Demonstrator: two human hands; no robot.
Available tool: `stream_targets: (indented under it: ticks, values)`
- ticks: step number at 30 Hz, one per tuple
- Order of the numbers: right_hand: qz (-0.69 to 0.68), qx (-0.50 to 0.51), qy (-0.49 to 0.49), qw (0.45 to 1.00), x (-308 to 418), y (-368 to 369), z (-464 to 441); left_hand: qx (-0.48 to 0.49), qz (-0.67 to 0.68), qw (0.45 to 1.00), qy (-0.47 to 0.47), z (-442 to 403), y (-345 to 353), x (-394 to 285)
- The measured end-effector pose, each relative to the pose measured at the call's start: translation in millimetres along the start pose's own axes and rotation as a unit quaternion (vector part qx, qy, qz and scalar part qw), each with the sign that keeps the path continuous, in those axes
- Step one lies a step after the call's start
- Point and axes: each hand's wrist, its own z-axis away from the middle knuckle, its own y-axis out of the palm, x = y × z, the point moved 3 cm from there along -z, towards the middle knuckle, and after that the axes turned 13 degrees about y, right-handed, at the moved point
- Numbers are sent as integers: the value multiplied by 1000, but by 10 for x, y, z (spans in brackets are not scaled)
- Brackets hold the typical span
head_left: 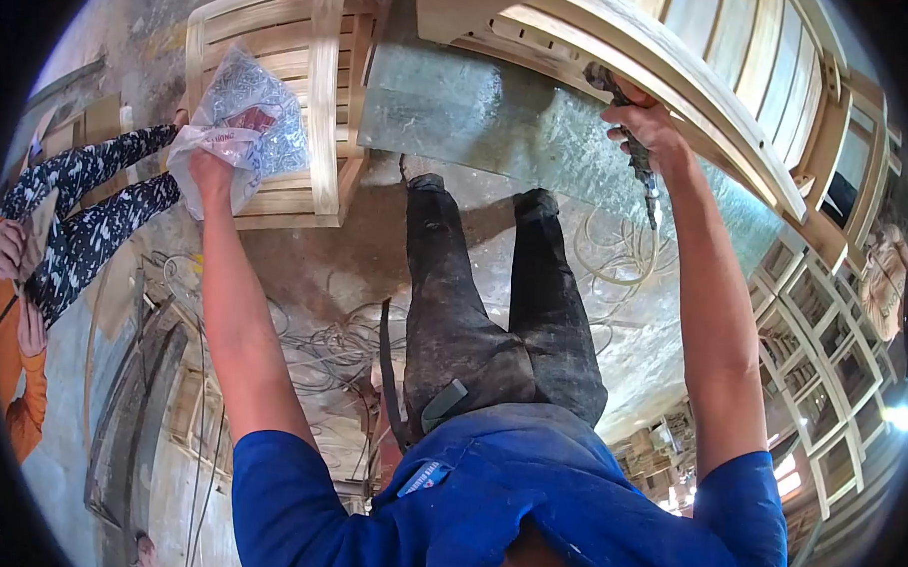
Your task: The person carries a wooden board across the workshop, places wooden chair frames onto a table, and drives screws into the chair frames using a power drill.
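My left hand (211, 173) is inside the mouth of a clear plastic bag (242, 101) full of small metal pieces that look like screws. The plastic hides its fingers. The bag rests on a slatted wooden piece of furniture (325, 99) at the upper left. On the other side, my right hand (654, 129) is closed around a dark air-powered driver (638, 162) with a hose fitting at its lower end. The tool's far end is beside the lower rail of a large slatted wooden bench (672, 66).
A metal-covered surface (460, 114) lies between the two wooden pieces. Coiled hoses (614, 269) lie on the floor around my legs. At the left is another person in patterned trousers (108, 171). Stacked wooden frames (821, 366) stand at the right.
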Motion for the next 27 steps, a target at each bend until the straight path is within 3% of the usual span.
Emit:
stream_targets:
  ticks: [2,6,9,10,11,13,15,18,19,20,21,22,24,26,27]
  values:
    - [-12,12,-30,999,-24,9,4,21,6,980,-198,-137,-407,-702]
    - [-107,8,-105,989,-223,-77,445,39,11,977,-210,-109,-713,-786]
    - [-134,16,-123,983,-692,-218,687,24,-48,992,-111,-95,-839,-1052]
    - [-131,5,-122,984,-857,-263,733,-118,103,972,-174,-27,-864,-1122]
    - [-127,-4,-120,985,-1012,-290,777,-251,250,906,-232,45,-879,-1173]
    - [-114,5,-112,987,-1286,-375,841,-266,315,871,-268,121,-861,-1615]
    - [-155,31,-117,981,-1467,-412,926,-176,424,833,-309,84,-581,-2623]
    - [-165,30,-111,980,-1649,-445,906,56,440,895,-49,-162,188,-4429]
    - [-169,31,-109,979,-1664,-467,901,65,609,748,-254,-112,728,-4689]
    - [-144,19,-103,984,-1663,-520,912,124,670,667,-301,-214,1028,-5127]
    - [-118,7,-95,988,-1703,-561,913,118,745,605,-254,-246,1368,-5432]
    - [-116,-39,-148,981,-1765,-630,943,113,735,612,-267,-266,1577,-5760]
    - [-123,-43,-155,979,-1865,-721,849,110,723,620,-285,-306,1926,-6133]
    - [-169,-17,-127,977,-1865,-809,857,138,745,564,-329,-327,2144,-6372]
    - [-173,-15,-126,977,-1929,-842,802,141,742,567,-329,-340,2212,-6444]
